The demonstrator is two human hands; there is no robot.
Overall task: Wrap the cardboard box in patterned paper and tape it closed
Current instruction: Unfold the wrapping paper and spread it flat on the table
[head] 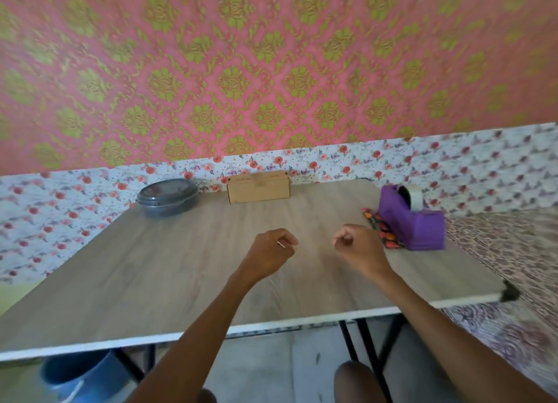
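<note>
The left hand and right hand hover mid-counter, each grip clenched, probably poised to begin. The cardboard box waits untouched at the far edge by the wall. The patterned paper lies half hidden beside the tape dispenser, handy for the right hand. A pale sliver on the left knuckles is too small to identify

Left hand, right hand: apparently fisted.

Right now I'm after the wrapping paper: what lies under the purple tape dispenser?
A dark flower-patterned piece sticks out along the left side of the purple tape dispenser, on the table. How far it runs beneath is covered by the dispenser.
</note>
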